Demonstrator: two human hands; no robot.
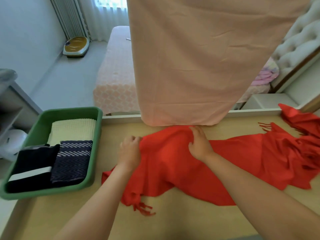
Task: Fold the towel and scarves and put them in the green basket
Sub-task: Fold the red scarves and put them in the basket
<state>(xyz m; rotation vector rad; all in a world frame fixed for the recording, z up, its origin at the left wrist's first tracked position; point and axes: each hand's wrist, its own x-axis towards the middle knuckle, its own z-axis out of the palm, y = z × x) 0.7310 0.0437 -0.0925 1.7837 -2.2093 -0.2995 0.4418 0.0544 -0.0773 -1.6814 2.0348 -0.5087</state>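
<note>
Left hand (129,151) and right hand (200,144) are gripping the red scarf (173,167); bunched cloth to their right is risking a crooked fold.

Left grip (129,153) pinches the red scarf (242,161) at its edge on the worktop (173,224). Right grip (200,144), just right of it, curls over the scarf's far edge. Left of both grips stands the green basket (98,135), holding folded cloths (71,161).
</note>
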